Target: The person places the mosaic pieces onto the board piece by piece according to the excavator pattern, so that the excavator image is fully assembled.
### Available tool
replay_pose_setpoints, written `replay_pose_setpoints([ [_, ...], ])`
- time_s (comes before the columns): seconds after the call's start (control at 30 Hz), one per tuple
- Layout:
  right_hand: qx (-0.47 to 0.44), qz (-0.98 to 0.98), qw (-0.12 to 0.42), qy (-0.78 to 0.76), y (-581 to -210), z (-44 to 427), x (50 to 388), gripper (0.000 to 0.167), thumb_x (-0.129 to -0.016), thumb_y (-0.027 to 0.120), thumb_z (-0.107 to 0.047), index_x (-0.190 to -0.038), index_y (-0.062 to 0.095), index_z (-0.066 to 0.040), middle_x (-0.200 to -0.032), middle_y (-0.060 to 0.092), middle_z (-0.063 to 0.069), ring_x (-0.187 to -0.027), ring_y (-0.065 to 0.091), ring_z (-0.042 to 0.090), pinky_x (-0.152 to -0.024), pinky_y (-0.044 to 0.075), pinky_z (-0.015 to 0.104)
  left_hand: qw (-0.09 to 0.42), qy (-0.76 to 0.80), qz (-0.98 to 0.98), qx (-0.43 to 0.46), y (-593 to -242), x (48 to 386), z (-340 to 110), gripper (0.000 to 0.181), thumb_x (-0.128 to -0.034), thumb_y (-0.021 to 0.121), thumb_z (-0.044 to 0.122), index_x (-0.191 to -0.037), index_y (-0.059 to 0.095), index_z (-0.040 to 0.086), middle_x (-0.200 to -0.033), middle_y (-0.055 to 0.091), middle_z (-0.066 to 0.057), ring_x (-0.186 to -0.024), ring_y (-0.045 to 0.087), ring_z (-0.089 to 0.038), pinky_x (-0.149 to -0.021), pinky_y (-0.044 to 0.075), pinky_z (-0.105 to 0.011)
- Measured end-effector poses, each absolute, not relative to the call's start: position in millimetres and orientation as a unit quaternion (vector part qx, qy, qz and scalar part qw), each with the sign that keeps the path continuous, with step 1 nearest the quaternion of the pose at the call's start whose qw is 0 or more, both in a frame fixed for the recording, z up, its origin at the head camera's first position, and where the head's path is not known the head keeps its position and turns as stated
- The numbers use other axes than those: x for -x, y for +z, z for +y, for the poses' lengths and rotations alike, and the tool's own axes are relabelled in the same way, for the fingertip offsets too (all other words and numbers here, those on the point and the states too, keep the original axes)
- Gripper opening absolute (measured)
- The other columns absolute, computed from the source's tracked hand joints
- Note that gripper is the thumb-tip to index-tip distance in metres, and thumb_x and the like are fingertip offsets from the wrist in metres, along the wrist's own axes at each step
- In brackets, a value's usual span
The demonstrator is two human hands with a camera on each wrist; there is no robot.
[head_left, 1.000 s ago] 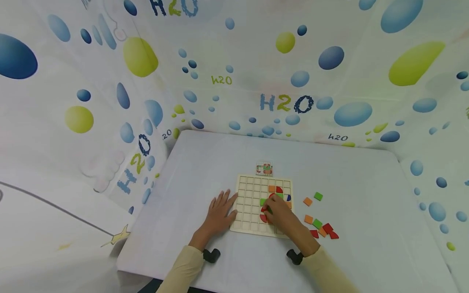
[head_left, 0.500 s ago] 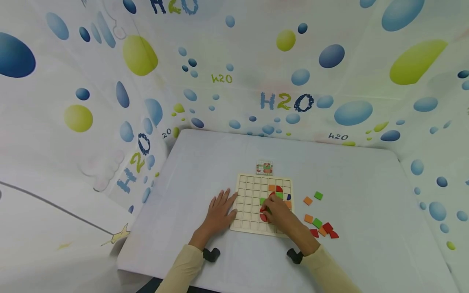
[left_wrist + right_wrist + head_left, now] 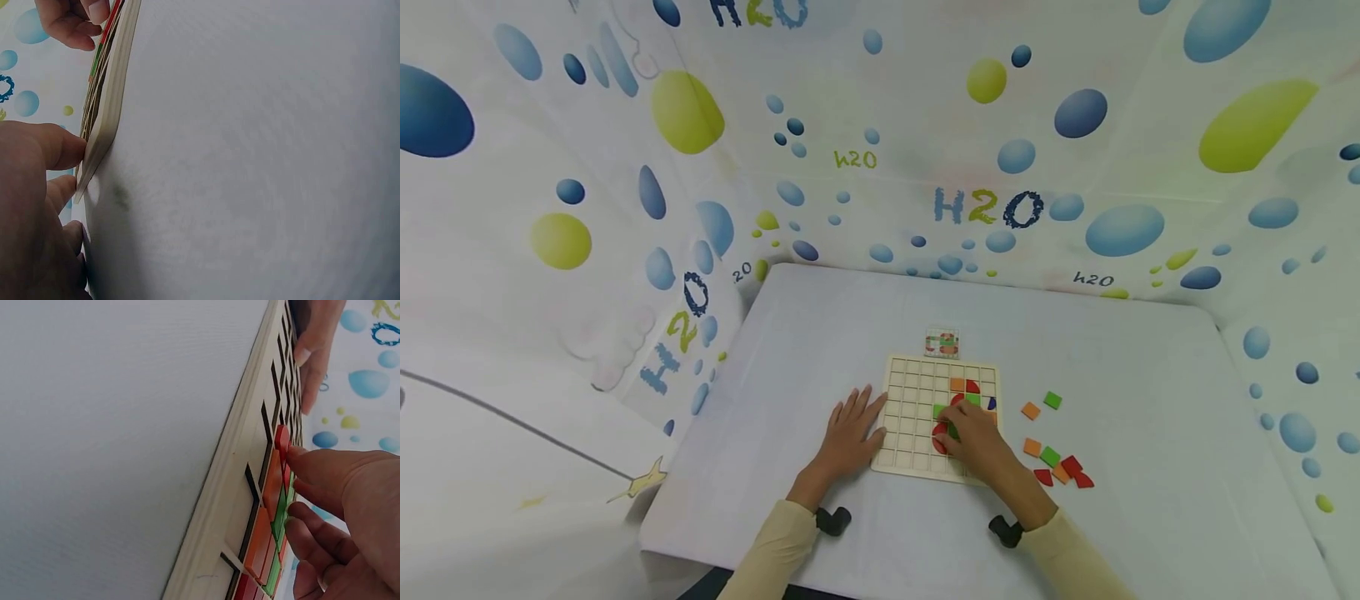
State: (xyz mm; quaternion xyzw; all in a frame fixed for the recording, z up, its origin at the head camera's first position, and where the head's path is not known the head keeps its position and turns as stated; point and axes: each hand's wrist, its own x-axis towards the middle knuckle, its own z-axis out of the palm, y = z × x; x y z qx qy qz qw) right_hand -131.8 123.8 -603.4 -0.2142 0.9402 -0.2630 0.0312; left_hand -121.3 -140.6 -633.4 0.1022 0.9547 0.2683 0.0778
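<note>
A wooden grid board [image 3: 912, 417] lies on the table, partly filled with coloured tiles on its right side. My left hand [image 3: 848, 437] lies with fingers spread at the board's left edge; in the left wrist view its thumb and index finger touch the rim. My right hand [image 3: 981, 442] is over the tiles, thumb and fingers parted, hiding some of them. In the right wrist view, its thumb tip is at a red quarter-round tile [image 3: 282, 439], with fingertips by the green tiles [image 3: 279, 515]. Orange tiles [image 3: 257, 540] sit in the cells nearby.
A small pattern card [image 3: 942, 342] lies just beyond the board. Loose tiles are scattered right of it: a green square [image 3: 1053, 401], an orange square [image 3: 1031, 411], and a cluster with red pieces [image 3: 1071, 464]. White walls with printed bubbles stand behind the table [image 3: 1150, 400].
My right thumb and fingers have parted and drawn slightly back to the right, showing more of the red tiles on the board. My left hand stays at the board's edge.
</note>
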Motion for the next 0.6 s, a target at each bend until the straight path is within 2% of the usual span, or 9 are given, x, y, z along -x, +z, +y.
replay_pose_setpoints([
  [0.33,0.213,0.945,0.010,-0.248,-606.8,125.2,130.9,0.020,-0.094,0.082,-0.021,-0.111,0.075,-0.013,-0.107,0.064,0.003,-0.104,0.061,0.022,-0.092,0.058,0.040,0.066,0.272,0.955,-0.102,-634.0,121.6,-138.9,0.063,-0.1059,0.053,0.033,-0.165,0.038,0.018,-0.176,0.022,-0.012,-0.163,0.014,-0.038,-0.128,0.011,-0.064],
  [0.6,0.207,0.939,0.019,-0.275,-604.3,124.2,125.0,0.030,-0.091,0.085,-0.028,-0.115,0.075,-0.012,-0.108,0.064,0.002,-0.103,0.058,0.021,-0.090,0.054,0.040,0.071,0.268,0.955,-0.102,-632.5,121.3,-139.6,0.063,-0.1065,0.052,0.034,-0.166,0.037,0.020,-0.176,0.022,-0.011,-0.164,0.013,-0.037,-0.128,0.011,-0.063],
])
